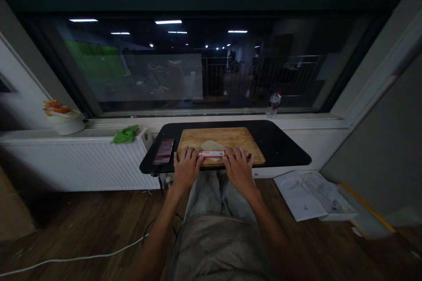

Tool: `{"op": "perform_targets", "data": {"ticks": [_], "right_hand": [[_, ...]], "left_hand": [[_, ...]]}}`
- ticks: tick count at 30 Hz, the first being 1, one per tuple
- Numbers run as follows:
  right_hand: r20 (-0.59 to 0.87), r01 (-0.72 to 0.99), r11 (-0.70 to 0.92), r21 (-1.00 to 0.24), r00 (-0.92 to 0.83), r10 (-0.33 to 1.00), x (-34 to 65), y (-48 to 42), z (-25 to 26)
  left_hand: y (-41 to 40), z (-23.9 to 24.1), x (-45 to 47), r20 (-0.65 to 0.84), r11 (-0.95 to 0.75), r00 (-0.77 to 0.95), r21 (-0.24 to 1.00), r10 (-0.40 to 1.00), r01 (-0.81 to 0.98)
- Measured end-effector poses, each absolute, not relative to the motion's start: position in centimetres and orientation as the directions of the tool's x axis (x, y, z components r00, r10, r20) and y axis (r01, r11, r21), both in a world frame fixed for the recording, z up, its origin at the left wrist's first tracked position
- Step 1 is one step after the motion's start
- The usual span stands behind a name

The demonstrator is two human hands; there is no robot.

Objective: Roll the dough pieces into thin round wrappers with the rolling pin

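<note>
A rolling pin with a red and white label lies crosswise over a flat, pale round of dough. Both sit on a wooden cutting board. On the pin's left end rests my left hand, its fingers curved over the wood. My right hand holds the right end in the same way. The pin's ends are mostly hidden under my fingers, and part of the dough is covered by the pin.
The board lies on a black table, with a phone at its left. A bottle stands on the windowsill. On the radiator are a green cloth and a white tub. An opened white box lies on the floor.
</note>
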State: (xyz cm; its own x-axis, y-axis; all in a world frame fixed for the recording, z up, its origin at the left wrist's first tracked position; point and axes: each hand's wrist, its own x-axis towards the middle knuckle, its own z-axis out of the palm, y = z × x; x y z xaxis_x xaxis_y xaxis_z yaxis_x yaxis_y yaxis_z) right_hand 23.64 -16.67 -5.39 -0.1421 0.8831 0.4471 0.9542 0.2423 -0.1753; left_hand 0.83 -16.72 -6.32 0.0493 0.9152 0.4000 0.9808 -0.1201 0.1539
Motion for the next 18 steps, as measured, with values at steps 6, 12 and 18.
{"op": "perform_targets", "data": {"ticks": [6,12,18], "right_hand": [[0.382,0.951,0.247,-0.184,-0.163,0.91,23.8,-14.2,-5.0],[0.323,0.948,0.255,-0.192,-0.184,0.928,23.6,-12.0,-3.5],[0.254,0.948,0.228,-0.221,-0.17,0.952,23.2,-9.5,-2.5]], "left_hand": [[-15.1,-5.6,0.9,0.39,-0.097,0.03,0.152,0.92,0.984],[-13.5,-4.5,0.7,0.371,-0.092,0.028,0.156,0.928,0.984],[-11.2,-3.8,0.1,0.319,-0.091,0.036,0.158,0.947,0.983]]}}
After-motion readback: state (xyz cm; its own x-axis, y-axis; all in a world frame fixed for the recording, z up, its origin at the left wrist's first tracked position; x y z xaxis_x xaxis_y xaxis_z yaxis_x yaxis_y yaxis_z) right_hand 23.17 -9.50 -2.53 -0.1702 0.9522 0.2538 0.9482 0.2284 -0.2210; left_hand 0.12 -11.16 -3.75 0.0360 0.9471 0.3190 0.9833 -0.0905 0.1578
